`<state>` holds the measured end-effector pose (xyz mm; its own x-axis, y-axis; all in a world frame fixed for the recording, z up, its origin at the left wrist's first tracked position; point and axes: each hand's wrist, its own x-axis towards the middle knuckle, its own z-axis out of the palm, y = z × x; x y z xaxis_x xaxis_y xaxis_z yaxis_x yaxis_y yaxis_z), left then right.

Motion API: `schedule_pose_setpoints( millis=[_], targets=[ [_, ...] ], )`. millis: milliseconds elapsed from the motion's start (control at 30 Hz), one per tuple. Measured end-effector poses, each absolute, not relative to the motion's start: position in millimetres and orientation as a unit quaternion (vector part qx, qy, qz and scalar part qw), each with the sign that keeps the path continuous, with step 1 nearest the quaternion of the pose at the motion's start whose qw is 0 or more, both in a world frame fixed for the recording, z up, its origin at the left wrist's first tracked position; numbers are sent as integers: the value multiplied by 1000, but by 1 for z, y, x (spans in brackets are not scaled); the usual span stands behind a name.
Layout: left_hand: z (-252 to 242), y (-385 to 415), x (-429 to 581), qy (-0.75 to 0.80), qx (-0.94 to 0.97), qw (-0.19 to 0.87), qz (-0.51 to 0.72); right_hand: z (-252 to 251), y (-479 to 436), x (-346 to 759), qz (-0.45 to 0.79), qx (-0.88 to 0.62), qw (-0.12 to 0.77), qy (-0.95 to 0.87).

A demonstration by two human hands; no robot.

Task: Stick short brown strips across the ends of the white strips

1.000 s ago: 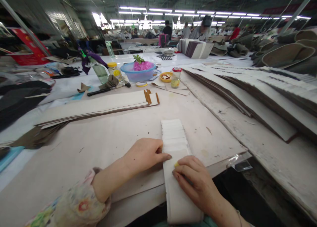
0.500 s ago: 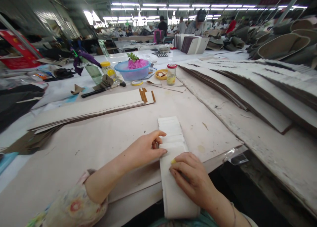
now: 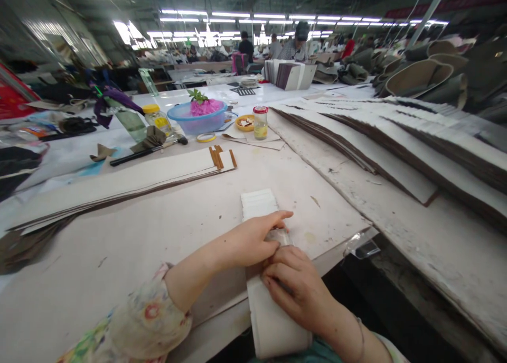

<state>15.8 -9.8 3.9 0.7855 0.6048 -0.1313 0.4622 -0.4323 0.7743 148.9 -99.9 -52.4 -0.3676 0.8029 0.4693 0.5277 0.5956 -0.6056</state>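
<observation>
A fanned stack of white strips (image 3: 259,203) lies on the table and hangs over its near edge toward me. My left hand (image 3: 253,240) rests across the strips, fingers curled around a strip near the middle of the stack. My right hand (image 3: 295,286) presses down on the lower part of the strips just below the left hand, fingers bent. The two hands touch each other.
Long white and brown sheets (image 3: 127,180) lie to the left; thick fanned piles (image 3: 396,136) fill the right. A blue bowl (image 3: 197,119), jars (image 3: 260,123), a tape roll (image 3: 206,137) and a brush (image 3: 144,151) sit behind. People stand far back.
My left hand slid right across the strips and closed on them, meeting the right hand. The view shifted slightly left and down.
</observation>
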Motion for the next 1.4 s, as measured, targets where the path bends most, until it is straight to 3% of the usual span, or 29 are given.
schedule_pose_setpoints(
  millis=[533, 1167, 1400],
  targets=[
    [-9, -17, 14, 331, 908, 241, 89, -50, -100, 148, 150, -405, 401, -808],
    [-5, -30, 16, 272, 953, 131, 9, -51, -100, 148, 142, -399, 409, -808],
    [-2, -37, 18, 271, 959, 84, -17, -53, -102, 156, 152, -441, 498, -731]
  ],
)
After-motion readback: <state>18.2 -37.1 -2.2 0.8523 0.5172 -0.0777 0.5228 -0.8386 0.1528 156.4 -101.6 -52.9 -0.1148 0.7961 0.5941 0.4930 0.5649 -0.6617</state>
